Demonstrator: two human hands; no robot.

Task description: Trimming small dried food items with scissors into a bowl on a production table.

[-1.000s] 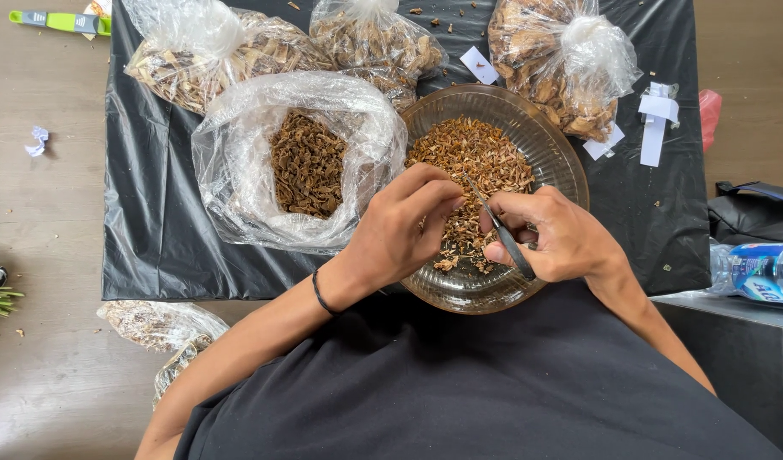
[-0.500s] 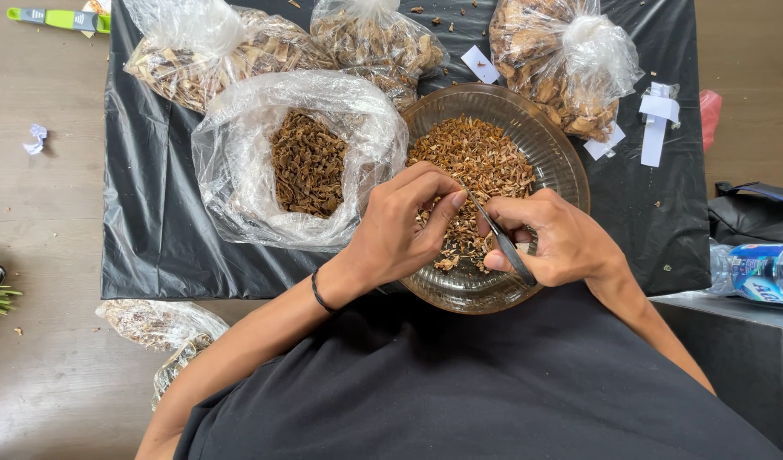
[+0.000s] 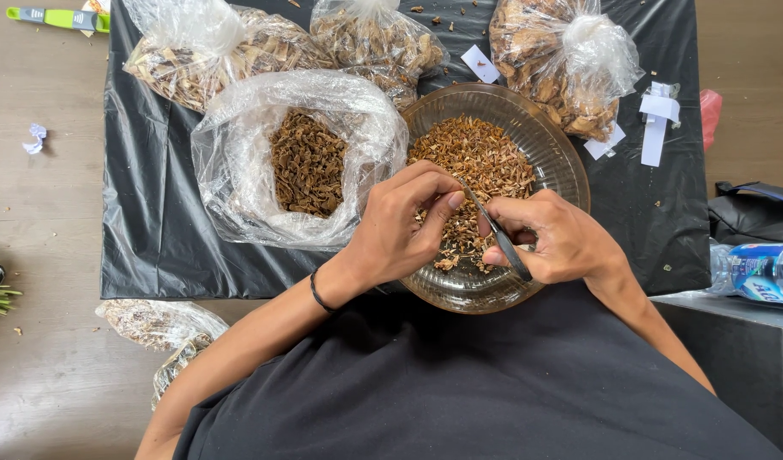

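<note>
We hold small dark metal scissors in our right hand, fingers closed around the handles. Our left hand pinches a small dried piece at the blades, fingers narrow. Both hands are over the round clear glass bowl of chopped brown dried bits, at the near edge of the black plastic sheet. Beside the bowl, toward the sheet's left edge, lies an open clear plastic bag of dark dried pieces.
</note>
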